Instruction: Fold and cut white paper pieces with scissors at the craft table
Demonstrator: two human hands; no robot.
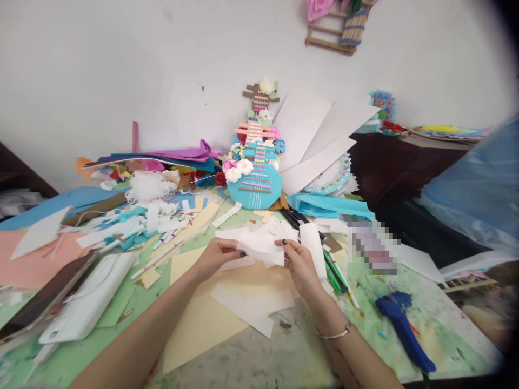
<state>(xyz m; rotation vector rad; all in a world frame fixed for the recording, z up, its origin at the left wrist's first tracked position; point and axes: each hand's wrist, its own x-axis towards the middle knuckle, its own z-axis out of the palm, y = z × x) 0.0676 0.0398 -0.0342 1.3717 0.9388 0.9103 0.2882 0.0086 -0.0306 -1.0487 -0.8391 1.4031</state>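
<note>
My left hand pinches the left edge of a white paper piece between thumb and fingers. The right edge of the same piece is pinched by my right hand, which has a silver bracelet at the wrist. The paper is held up between both hands, over a cream sheet on the table. Cut white strips lie below it on that sheet. Behind the hands, a turquoise paper instrument with strings and paper flowers leans upright near the wall.
A blue glue gun lies at the right, with green markers nearer my right hand. Colored paper scraps, a string bundle and a white power bank-like block fill the left. White sheets lean behind.
</note>
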